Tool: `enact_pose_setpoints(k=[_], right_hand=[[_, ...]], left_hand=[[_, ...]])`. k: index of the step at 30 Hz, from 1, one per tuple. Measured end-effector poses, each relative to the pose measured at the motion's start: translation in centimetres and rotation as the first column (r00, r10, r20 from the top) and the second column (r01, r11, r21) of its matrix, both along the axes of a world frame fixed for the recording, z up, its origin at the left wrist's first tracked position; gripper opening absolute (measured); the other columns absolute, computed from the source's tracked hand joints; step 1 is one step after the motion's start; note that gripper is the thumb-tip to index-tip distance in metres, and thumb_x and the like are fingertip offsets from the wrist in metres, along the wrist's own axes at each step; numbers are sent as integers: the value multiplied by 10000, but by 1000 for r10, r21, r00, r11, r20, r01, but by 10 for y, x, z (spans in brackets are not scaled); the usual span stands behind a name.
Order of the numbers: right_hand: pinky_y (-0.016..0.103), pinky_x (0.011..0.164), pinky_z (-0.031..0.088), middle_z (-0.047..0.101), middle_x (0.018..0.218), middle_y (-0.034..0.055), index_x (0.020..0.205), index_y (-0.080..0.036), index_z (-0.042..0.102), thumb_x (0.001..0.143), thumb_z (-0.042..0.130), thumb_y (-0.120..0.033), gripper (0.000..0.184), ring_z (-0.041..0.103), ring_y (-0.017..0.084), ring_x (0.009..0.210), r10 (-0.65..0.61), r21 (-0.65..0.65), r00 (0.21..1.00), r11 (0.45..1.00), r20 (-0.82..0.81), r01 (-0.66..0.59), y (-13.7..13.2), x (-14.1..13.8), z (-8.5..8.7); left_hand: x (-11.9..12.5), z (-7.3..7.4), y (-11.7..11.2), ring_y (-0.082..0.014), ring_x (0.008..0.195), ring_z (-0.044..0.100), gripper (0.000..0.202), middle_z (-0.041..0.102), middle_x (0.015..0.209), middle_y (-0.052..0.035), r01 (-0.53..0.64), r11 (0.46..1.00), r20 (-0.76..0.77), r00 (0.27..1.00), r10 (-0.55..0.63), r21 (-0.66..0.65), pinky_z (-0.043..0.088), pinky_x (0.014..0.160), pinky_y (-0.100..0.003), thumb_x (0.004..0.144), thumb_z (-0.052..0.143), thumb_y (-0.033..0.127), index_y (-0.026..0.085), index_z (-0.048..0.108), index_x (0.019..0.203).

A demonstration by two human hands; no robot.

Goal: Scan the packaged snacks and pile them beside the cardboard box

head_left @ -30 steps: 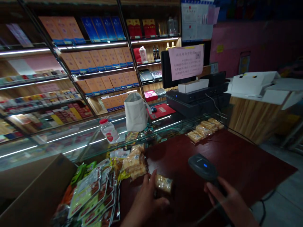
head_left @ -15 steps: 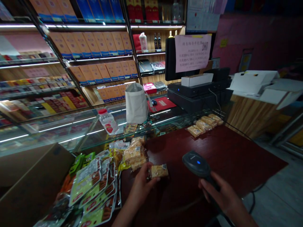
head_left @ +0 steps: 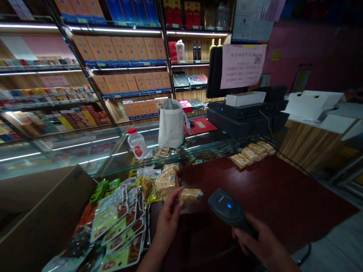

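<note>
My left hand (head_left: 170, 211) pinches a clear-wrapped snack pack (head_left: 190, 195) by its left end, tilted a little above the dark red tabletop (head_left: 210, 238). Wrapped round the handle of a black barcode scanner (head_left: 228, 207) is my right hand (head_left: 258, 236); a blue light glows on the scanner's top, and its head points left toward the pack. Just behind my left hand lies a pile of similar wrapped snacks (head_left: 166, 180). More of these form a row of snack packs (head_left: 252, 154) at the table's far edge.
Left of my hands are fanned green-and-white snack pouches (head_left: 121, 223) and an open cardboard box (head_left: 42, 204). On the glass counter stand a red-capped bottle (head_left: 138, 144) and a white bag (head_left: 171, 126). A monitor (head_left: 214, 73) with a pink notice rises behind. A cable runs along the right.
My left hand has raised and tipped the snack pack. The scanner in my right hand has come left, closer to the pack. The whole view has shifted slightly.
</note>
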State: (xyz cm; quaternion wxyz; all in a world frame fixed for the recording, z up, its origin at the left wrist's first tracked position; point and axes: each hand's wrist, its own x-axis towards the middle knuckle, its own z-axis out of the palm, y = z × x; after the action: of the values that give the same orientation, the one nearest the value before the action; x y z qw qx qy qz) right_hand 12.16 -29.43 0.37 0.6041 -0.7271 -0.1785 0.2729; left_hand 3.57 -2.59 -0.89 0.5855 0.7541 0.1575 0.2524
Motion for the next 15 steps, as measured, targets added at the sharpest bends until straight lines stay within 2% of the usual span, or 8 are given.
enact_pose_setpoints(k=[3, 6, 10, 15], right_hand=[[236, 478, 390, 614, 655, -4, 1067, -142, 620, 810, 649, -454, 405, 491, 115, 485, 24, 14, 1000, 1000, -8, -24, 2, -3, 0], [222, 464, 373, 612, 663, -4, 1042, -149, 623, 803, 657, -449, 385, 471, 105, 482, 69, 14, 998, 998, -14, -69, 3, -6, 4], [212, 465, 380, 609, 656, -5, 980, -165, 653, 800, 663, -413, 307, 479, 108, 495, 98, -34, 994, 995, 54, -96, 3, -8, 8], [228, 465, 416, 620, 636, 3, 971, -165, 677, 797, 640, -503, 382, 508, 126, 474, 78, -69, 992, 995, 100, -72, 1, -12, 10]], left_hand=[[-1, -1, 1, -265, 1214, 569, 445, 575, 1365, -91, -37, 999, 20, 999, 36, 26, 514, 969, -372, 885, 574, 434, 238, 599, 1284], [-1, 0, 0, -257, 1194, 581, 449, 569, 1364, -89, -34, 999, 23, 999, 34, -9, 523, 965, -382, 894, 567, 428, 239, 578, 1302], [-1, 1, -2, -250, 1155, 604, 450, 560, 1374, -92, -39, 997, 39, 998, 41, -60, 554, 918, -370, 887, 578, 417, 233, 572, 1298], [-1, 4, -5, -231, 1010, 665, 463, 592, 1330, -109, -69, 995, 39, 997, 72, -70, 583, 836, -361, 866, 590, 421, 210, 586, 1277]])
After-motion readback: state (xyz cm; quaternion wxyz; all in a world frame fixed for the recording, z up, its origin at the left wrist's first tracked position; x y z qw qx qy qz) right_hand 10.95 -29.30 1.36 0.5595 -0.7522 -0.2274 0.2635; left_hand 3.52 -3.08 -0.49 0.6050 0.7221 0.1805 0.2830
